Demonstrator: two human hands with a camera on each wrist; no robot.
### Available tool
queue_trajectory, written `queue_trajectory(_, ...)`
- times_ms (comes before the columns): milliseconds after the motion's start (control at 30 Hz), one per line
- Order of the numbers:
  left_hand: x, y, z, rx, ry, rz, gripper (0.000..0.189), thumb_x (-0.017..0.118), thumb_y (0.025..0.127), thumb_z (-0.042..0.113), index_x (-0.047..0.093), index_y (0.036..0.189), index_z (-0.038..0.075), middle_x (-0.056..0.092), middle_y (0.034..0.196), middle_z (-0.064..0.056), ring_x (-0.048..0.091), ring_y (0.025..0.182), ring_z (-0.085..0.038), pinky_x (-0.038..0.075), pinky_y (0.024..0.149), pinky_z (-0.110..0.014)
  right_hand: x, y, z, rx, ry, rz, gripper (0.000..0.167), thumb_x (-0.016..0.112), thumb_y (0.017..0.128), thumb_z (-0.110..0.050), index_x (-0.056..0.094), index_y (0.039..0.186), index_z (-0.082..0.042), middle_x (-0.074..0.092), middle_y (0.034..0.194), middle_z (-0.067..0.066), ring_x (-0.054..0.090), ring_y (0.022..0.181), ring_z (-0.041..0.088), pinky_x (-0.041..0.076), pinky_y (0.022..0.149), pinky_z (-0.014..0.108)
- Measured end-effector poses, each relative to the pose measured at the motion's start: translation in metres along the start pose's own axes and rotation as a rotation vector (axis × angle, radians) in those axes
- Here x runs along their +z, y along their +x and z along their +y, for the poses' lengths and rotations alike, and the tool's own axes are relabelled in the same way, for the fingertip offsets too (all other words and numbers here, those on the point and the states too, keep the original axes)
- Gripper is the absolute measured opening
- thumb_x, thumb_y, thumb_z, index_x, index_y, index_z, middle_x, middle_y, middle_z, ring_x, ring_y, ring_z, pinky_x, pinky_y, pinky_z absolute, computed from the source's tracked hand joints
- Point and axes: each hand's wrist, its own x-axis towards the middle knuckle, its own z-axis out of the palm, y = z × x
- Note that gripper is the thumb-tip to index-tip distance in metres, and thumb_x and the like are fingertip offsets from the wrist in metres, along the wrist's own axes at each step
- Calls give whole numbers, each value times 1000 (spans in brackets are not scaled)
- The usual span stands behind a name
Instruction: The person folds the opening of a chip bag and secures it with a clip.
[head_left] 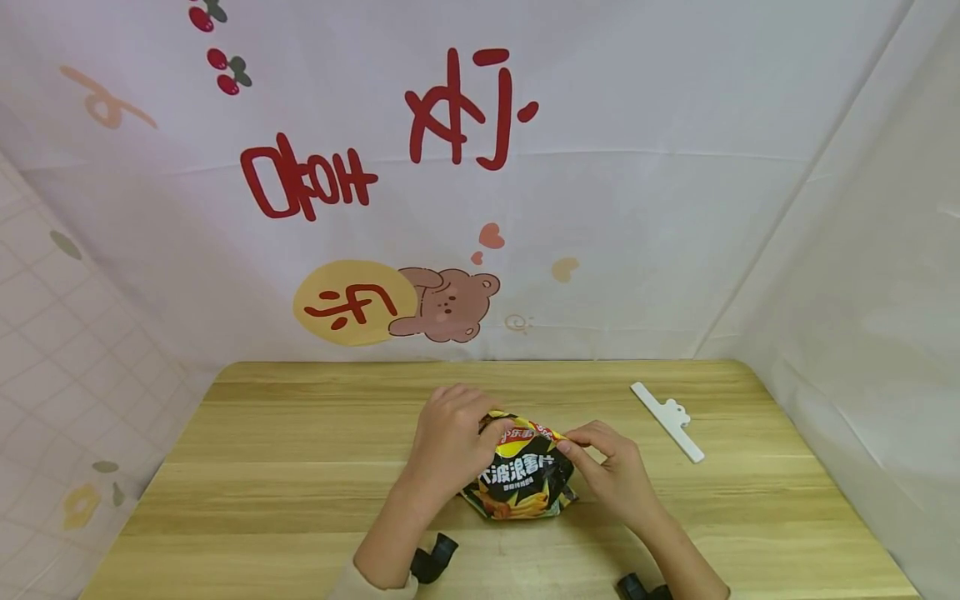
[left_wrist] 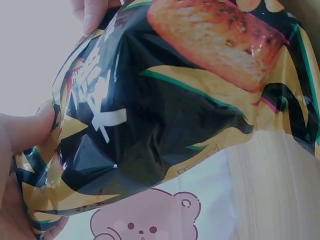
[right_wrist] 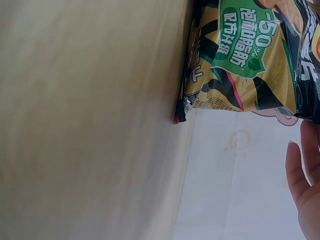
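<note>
A black and yellow bag of potato chips [head_left: 517,483] stands on the wooden table between the two hands. My left hand [head_left: 453,433] grips its upper left side, the thumb across the front and the fingers behind. At the upper right corner my right hand [head_left: 611,471] pinches the top edge between thumb and fingers. The left wrist view shows the bag's crinkled front [left_wrist: 155,115] close up, with the left thumb pressed on it. In the right wrist view the lower part of the bag [right_wrist: 250,60] shows a green label, and the right hand [right_wrist: 307,175] is partly cut off.
A white clip [head_left: 667,422] with a long straight bar lies on the table [head_left: 300,467] to the right of the bag. Black wrist pieces [head_left: 433,558] show beside both forearms. A white printed cloth [head_left: 637,208] hangs behind and at the sides.
</note>
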Motion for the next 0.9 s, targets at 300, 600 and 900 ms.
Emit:
queue_trajectory(300, 1, 1, -4, -26, -35, 7, 15, 89, 85, 20, 81, 93, 11, 79, 91, 1, 73, 89, -20, 55, 87, -38, -1, 2, -2, -26, -41, -2, 28, 81, 83, 12, 78, 90, -15, 73, 87, -6, 66, 80, 8, 51, 76, 14)
queue_trajectory(600, 0, 1, -6, -23, -24, 11, 13, 90, 85, 20, 81, 92, 14, 79, 90, 4, 72, 88, -17, 55, 83, -36, -4, 2, -2, -14, -60, -16, 28, 82, 82, 11, 77, 89, -16, 73, 85, -5, 65, 79, 9, 49, 70, 15)
queue_trajectory(900, 0, 1, -6, 20, -16, 24, 10, 89, 85, 15, 81, 91, 13, 79, 90, 2, 72, 86, -17, 55, 79, -35, -3, 3, -4, -12, -72, -21, 28, 82, 83, 11, 76, 87, -16, 72, 85, -6, 64, 77, 8, 49, 68, 18)
